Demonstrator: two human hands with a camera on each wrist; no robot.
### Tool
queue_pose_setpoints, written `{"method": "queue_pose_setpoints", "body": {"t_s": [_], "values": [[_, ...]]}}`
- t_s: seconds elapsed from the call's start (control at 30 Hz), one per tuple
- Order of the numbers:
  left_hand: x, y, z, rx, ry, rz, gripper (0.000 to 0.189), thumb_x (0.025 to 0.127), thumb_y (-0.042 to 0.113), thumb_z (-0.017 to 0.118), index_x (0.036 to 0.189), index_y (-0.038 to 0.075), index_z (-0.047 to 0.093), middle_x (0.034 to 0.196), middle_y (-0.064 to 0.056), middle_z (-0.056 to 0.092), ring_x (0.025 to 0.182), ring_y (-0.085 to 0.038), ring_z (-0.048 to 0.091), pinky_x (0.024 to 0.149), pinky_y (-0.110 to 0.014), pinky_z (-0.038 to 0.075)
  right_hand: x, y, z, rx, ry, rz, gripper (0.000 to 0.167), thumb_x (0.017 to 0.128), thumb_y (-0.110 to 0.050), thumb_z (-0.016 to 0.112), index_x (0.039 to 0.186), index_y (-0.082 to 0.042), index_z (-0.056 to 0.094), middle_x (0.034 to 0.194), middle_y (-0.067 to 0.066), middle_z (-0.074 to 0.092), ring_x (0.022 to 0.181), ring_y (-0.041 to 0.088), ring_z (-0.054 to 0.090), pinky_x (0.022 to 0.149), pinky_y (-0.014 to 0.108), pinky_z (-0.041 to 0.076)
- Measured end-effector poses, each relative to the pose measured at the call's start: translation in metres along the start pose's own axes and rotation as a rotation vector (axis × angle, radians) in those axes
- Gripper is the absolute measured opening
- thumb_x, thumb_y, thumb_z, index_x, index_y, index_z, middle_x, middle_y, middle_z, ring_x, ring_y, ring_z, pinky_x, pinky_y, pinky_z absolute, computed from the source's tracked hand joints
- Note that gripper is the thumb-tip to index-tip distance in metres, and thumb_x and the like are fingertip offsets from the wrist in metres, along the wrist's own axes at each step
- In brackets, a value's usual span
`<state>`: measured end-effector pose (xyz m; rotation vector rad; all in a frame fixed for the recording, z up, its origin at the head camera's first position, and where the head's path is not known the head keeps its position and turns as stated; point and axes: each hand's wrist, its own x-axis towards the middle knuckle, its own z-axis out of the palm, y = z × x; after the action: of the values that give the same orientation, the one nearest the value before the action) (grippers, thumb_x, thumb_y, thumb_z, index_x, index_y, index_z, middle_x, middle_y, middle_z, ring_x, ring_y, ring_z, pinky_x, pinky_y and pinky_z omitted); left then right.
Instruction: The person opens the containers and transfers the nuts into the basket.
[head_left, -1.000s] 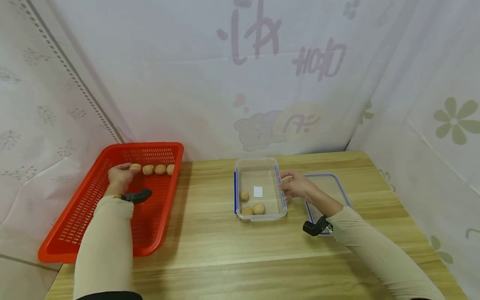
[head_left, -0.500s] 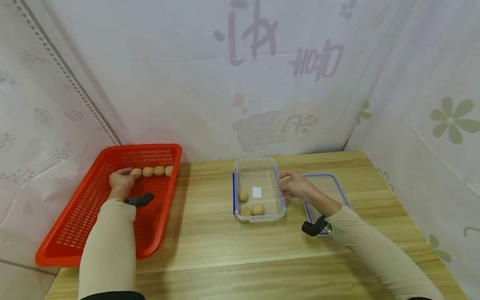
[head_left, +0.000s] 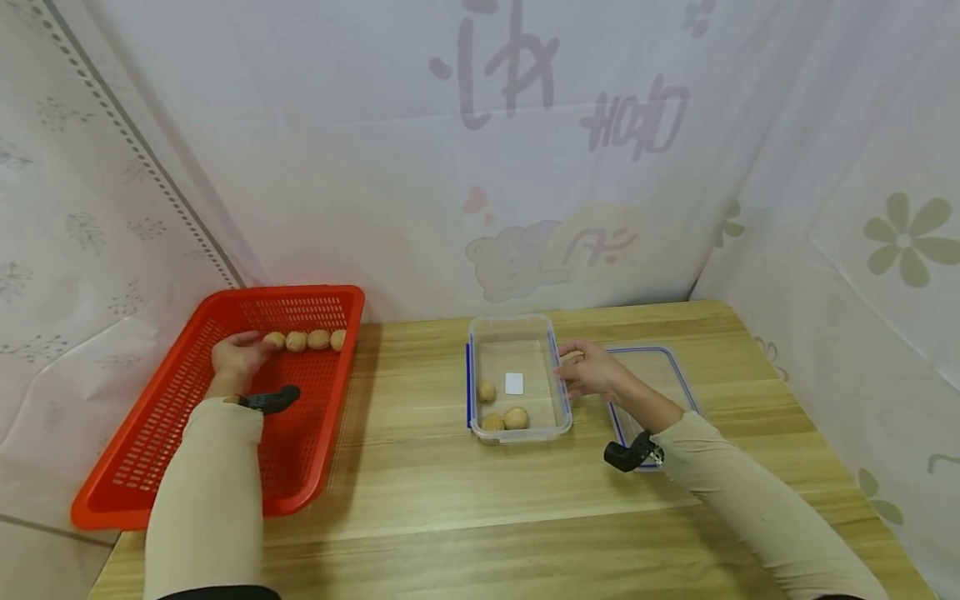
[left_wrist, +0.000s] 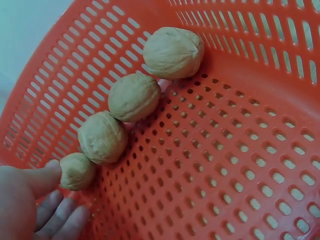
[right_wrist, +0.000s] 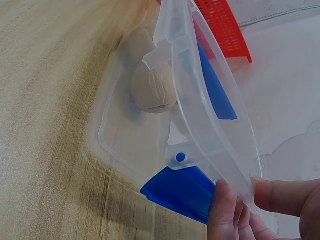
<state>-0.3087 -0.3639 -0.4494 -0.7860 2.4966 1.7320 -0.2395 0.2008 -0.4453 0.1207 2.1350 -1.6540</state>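
Observation:
In the red basket (head_left: 300, 467), my left hand (head_left: 238, 358) is at the left end of a row of walnuts (head_left: 318, 339) along the far wall. The left wrist view shows the thumb tip against the end walnut (left_wrist: 77, 171), the other fingers loosely extended below it. My right hand (head_left: 592, 371) holds the right rim of a clear plastic food container (head_left: 536, 354), thumb over the rim and fingers outside by a blue side latch (right_wrist: 182, 192). Inside the container, a single walnut (head_left: 487, 391) lies by the left wall, and two walnuts (head_left: 516, 418) sit at the near end.
A clear lid with a blue seal (head_left: 652, 367) lies on the wooden table (head_left: 420, 500) right of the container, partly under my right forearm. A white label (head_left: 514, 383) shows on the container's floor. Printed cloth (head_left: 375, 167) hangs behind and at both sides.
The end walnut has shifted slightly right, closer to the row. My left hand moved right with it, then drew back a little left. My right hand and the container stay put.

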Motion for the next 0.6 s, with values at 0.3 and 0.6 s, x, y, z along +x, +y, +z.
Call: {"method": "queue_pose_setpoints", "body": {"t_s": [0.3, 0.6], "values": [[-0.005, 0.018, -0.004, 0.179, 0.015, 0.117, 0.057, 0.108, 0.033, 0.042, 0.153, -0.002, 0.04, 0.146, -0.021, 0.044, 0.106, -0.021, 0.054, 0.084, -0.026, 0.049, -0.001, -0.001, -0.001, 0.009, 0.001, 0.003, 0.047, 0.099, -0.001, 0.062, 0.14, 0.006, 0.041, 0.102, 0.015, 0.061, 0.084, 0.02, 0.063, 0.068, 0.032, 0.061], [-0.014, 0.044, -0.014, 0.279, -0.024, 0.251, 0.062, 0.109, 0.036, 0.036, 0.153, -0.007, 0.035, 0.152, -0.029, 0.038, 0.129, -0.04, 0.043, 0.105, -0.049, 0.044, 0.0, 0.0, -0.001, 0.001, -0.002, -0.003, 0.046, 0.099, -0.002, 0.063, 0.14, 0.006, 0.042, 0.104, 0.016, 0.061, 0.083, 0.021, 0.063, 0.07, 0.034, 0.062]]}}
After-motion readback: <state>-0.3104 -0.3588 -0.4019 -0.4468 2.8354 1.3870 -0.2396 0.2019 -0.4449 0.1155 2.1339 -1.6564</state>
